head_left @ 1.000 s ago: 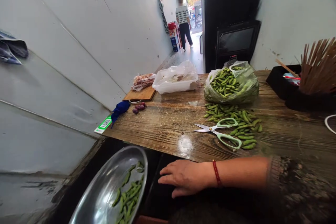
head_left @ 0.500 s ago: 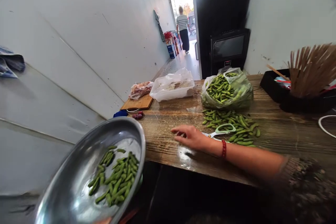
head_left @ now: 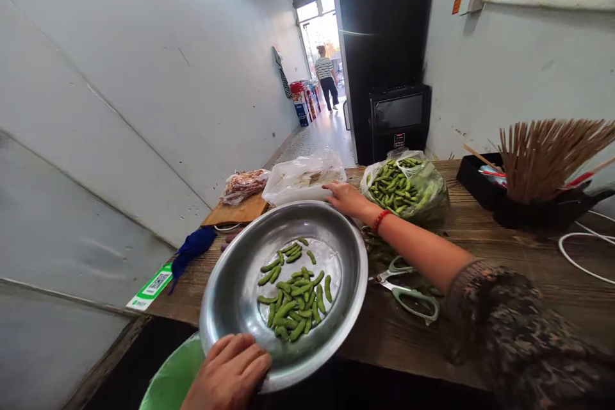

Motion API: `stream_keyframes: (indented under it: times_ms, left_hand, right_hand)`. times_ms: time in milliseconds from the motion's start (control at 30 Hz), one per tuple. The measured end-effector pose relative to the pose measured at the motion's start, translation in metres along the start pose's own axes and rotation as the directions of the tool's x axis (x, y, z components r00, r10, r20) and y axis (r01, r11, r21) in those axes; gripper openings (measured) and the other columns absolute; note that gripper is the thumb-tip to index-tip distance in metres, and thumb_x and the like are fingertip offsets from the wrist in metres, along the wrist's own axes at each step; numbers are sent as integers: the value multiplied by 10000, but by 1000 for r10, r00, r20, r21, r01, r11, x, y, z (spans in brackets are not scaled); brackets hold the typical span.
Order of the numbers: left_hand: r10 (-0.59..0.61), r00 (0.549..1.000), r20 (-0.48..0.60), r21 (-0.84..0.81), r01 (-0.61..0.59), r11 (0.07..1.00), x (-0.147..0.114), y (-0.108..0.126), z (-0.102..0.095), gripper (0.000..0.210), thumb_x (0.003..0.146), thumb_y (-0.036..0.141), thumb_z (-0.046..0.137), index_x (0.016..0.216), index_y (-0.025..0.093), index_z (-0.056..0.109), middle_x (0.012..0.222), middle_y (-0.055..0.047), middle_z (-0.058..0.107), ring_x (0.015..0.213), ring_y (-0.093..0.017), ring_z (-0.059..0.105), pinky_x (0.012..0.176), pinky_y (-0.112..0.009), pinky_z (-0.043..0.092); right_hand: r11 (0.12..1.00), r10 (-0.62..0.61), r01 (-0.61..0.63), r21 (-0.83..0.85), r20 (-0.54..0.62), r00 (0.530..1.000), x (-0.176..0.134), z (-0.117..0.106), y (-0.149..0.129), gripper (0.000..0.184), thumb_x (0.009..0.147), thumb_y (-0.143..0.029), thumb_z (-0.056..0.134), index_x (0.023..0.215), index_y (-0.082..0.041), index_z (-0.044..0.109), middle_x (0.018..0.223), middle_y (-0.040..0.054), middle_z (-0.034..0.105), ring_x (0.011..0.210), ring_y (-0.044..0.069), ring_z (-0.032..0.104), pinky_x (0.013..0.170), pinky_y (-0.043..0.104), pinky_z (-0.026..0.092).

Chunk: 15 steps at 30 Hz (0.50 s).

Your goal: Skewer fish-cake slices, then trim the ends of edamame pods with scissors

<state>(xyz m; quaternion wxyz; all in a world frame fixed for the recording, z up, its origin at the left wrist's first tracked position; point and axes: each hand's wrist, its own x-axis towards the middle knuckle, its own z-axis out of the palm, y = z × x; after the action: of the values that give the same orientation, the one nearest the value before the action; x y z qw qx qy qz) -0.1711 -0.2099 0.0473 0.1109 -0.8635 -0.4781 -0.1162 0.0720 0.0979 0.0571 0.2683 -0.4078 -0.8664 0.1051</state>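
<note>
A wide metal basin (head_left: pixel 235 275) holding green edamame pods (head_left: pixel 300 301) lies slightly tilted over the table's front edge. My left hand (head_left: pixel 233 368) is closed on its near left rim, with the thumb hidden. My right hand (head_left: pixel 348 198) reaches across to the far right rim, fingers bent at it beside the white plastic tray; its fingertips are partly hidden. Under my right forearm lie scissors with pale green handles (head_left: pixel 416 304), blades toward the basin. Loose pods (head_left: pixel 377 246) are partly covered by my arm. Behind them stands an open plastic bag of pods (head_left: pixel 398 186).
At the back are a white plastic tray (head_left: pixel 293 186) and a wrapped pack (head_left: pixel 243 186) on a wooden board (head_left: pixel 235 211). Black holders with skewers (head_left: pixel 548 160) stand right. A blue cloth (head_left: pixel 192 250) hangs left, above a green bucket (head_left: pixel 173 378). A person (head_left: pixel 325 77) is by the doorway.
The basin has moved right and up from beside the table to over its front edge. My right hand has gone from the tabletop to the basin's far rim. The view has shifted.
</note>
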Motion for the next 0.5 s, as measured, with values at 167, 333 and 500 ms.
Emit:
stream_keyframes:
  times_ms: [167, 333, 500]
  left_hand:
    - [6, 1000, 10, -222, -4, 975, 14, -21, -23, 331, 829, 458, 591, 1090, 278, 686, 994, -81, 743, 937, -229, 675, 889, -372, 530]
    - [-415, 909, 40, -439, 389, 810, 44, -54, -52, 395, 826, 537, 575, 1066, 257, 715, 1053, -65, 742, 939, -245, 686, 816, -340, 560]
    - [-735, 675, 58, -602, 611, 514, 114, -106, -37, 495, 785, 588, 578, 979, 150, 702, 937, -96, 750, 865, -250, 682, 757, -322, 543]
  right_hand:
    - [993, 29, -19, -121, 86, 996, 33, 11, 14, 349, 873, -153, 568, 1217, -141, 620, 1236, 144, 607, 1160, 265, 555, 992, 348, 420]
    - [973, 45, -25, -228, 84, 995, 51, 18, 18, 313, 866, -144, 569, 1170, -157, 639, 1245, 145, 590, 1178, 269, 534, 987, 349, 423]
    - [955, 33, 0, -297, 108, 994, 65, 22, 16, 308, 820, -170, 641, 1125, -136, 653, 1162, 156, 630, 1137, 281, 557, 968, 363, 438]
